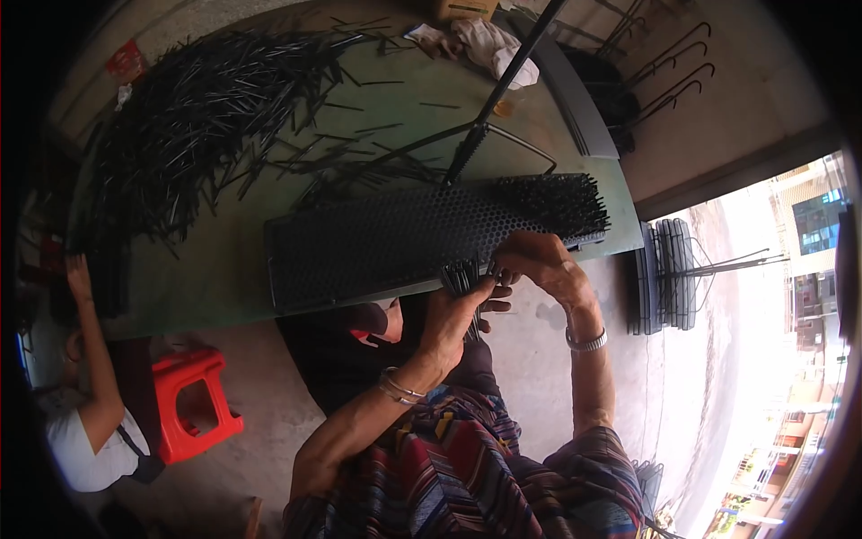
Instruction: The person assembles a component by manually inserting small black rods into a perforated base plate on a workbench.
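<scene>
The left hand (452, 316) is clenched around a small bundle of thin black rods (461, 277), fist tight, thumb up against them. Right beside it, touching, the right hand (536, 259) pinches at the top of that same bundle with fingertips closed, as if drawing a single rod free; whether it has one fully in its grip I cannot tell.

Just above both hands lies the black perforated panel (377, 242), flat along the near edge of the green table (224, 278). Its right end, directly above the right hand, bristles with rods already standing upright in the holes (557, 202); the long stretch to the left shows bare holes.

To do this well, I'd judge: keep the bundle upright and close to the panel edge, take one rod at a time, and seat it straight in the next bare hole beside the filled patch.

Further out, up and left of the grip, a great loose heap of black rods (197, 117) sprawls over the table. A dark pole (503, 85) slants up from the panel. At the far top edge sits a tan cardboard box (467, 9) beside crumpled white cloth (494, 49); far upper left, a small red packet (126, 61). Low to the left, a red plastic stool (193, 404) and another person's arm (94, 359).
</scene>
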Available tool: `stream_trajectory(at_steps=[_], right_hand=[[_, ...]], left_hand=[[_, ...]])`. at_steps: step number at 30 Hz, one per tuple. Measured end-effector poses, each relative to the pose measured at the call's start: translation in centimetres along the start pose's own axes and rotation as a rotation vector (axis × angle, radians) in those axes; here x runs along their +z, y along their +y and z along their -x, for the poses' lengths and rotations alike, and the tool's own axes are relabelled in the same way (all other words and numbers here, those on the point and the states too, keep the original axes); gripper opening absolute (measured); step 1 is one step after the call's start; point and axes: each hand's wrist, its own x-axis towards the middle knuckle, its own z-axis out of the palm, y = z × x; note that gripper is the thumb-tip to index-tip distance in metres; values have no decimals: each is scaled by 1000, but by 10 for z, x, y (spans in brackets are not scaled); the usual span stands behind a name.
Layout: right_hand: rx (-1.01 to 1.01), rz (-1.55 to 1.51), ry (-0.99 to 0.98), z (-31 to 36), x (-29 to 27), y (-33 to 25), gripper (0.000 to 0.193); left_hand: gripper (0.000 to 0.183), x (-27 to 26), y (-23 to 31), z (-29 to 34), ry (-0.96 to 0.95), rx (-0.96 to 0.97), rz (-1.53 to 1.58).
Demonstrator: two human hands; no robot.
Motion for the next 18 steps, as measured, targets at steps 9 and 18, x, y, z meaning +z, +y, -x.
stream_trajectory(at_steps=[9,18], right_hand=[[-147,8,513,9,-14,-15,10],[-320,382,883,-27,-11,27,9]], left_hand=[[33,-1,-3,-7,10,-141,177],[25,4,-22,-18,-19,-166,254]])
